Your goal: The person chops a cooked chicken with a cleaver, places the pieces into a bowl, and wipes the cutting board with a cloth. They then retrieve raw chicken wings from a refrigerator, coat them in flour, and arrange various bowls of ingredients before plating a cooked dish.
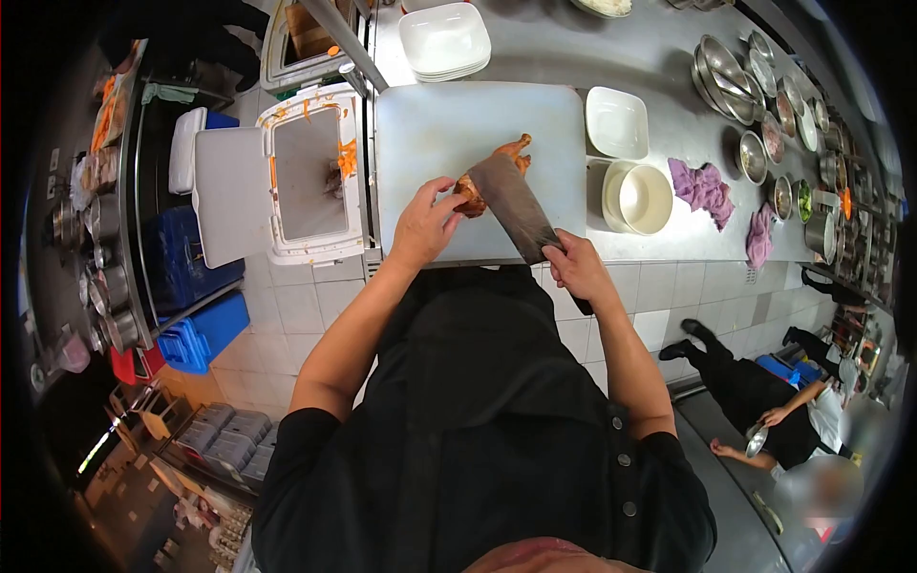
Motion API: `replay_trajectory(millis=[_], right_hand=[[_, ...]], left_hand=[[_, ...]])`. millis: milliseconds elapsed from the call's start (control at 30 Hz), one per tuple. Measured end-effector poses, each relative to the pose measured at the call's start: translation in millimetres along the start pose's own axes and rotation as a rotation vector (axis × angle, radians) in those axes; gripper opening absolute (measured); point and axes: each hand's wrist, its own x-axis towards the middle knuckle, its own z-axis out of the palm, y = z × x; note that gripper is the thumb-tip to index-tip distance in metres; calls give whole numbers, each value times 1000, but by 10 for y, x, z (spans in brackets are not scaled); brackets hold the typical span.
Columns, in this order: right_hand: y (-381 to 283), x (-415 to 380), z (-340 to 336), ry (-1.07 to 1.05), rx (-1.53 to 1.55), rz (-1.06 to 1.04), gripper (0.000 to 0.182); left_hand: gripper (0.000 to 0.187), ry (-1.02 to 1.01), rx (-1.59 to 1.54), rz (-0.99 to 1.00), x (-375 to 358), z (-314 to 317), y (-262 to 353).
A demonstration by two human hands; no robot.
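On a white cutting board [430, 124] lies a piece of browned roast poultry [468, 195], its leg end pointing up and to the right. The fingers of my left hand [427, 222] are curled against the near left side of the meat. My right hand [580, 265] is wrapped round the handle of a wide dark cleaver [514, 208]. The blade lies across the middle of the poultry and hides part of it; whether it has cut in cannot be seen.
Left of the board stands an open white bin [277, 181]. To the right are a square white dish [617, 123], round white containers [644, 198], purple cloths [702, 193] and several metal bowls [752, 157]. Stacked white dishes [445, 40] stand behind. A co-worker [764, 401] is at the lower right.
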Motion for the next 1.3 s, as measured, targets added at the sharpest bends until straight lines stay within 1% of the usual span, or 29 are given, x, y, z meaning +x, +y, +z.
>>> replay_trajectory(millis=[67,133,200,267,300,333,367,400,467,500,533,567,633,667,700,733,800,867,933,967,1000,1033,1067,1133,1167,1200,1267,1300], right_hand=[[-63,3,7,-25,64,62,21],[-114,36,7,-45,28,66,21],[-115,154,38,-67,-6,70,22],[-58,314,159,-10,-294,-168,22],[-56,331,235,-10,-294,-167,22],[-93,343,327,80,-429,-258,22],[-118,348,414,172,-564,-347,22],[-99,312,496,180,-629,-365,20],[-61,227,652,183,-675,-330,19],[-60,191,706,190,-719,-298,19],[-70,165,739,207,-733,-339,17],[-82,150,765,204,-736,-343,17],[-98,138,794,228,-688,-368,16],[-77,171,802,229,-689,-368,16],[-32,215,819,218,-714,-384,16],[-25,218,833,207,-740,-400,16],[-48,236,840,226,-748,-405,16],[-48,199,834,236,-753,-398,16],[-75,157,820,218,-711,-409,15],[-46,187,820,219,-708,-408,15],[6,226,832,218,-720,-427,16],[-1,206,851,211,-732,-449,16],[-46,236,833,214,-735,-468,16],[-77,217,803,203,-727,-369,15],[-51,216,803,194,-729,-372,15],[-29,259,812,188,-726,-345,16],[-22,271,812,182,-718,-313,16],[-42,277,771,185,-711,-302,17]], left_hand=[[38,5,5,3,-5,-24,-4],[38,7,9,6,-15,-37,-1],[40,22,42,49,-18,-47,0],[40,40,5,20,-10,-70,53],[40,59,-31,-7,9,-87,87],[40,58,-32,-7,69,-129,138],[41,155,-53,14,169,-206,214],[41,253,-75,33,276,-288,296],[39,412,-45,181,653,-552,519],[39,455,-59,253,868,-729,684],[39,499,-70,327,1056,-852,828],[39,504,-68,325,1199,-856,942],[41,400,10,448,1454,-763,1108],[41,402,10,448,1428,-475,893],[41,177,157,399,1283,4,523],[41,-48,302,346,1253,46,548],[39,-9,297,370,1365,37,476],[37,18,286,388,1491,-296,755],[33,169,207,418,1522,-598,1058],[33,166,207,420,1447,-348,846],[32,57,312,362,1289,95,468],[32,-52,418,297,1241,98,507],[26,29,296,314,1287,63,513],[24,79,267,346,1335,-72,514],[22,121,236,357,1282,-164,518],[22,122,243,356,1230,-286,510],[25,413,110,68,1038,-512,509],[25,415,110,72,912,-544,481]])
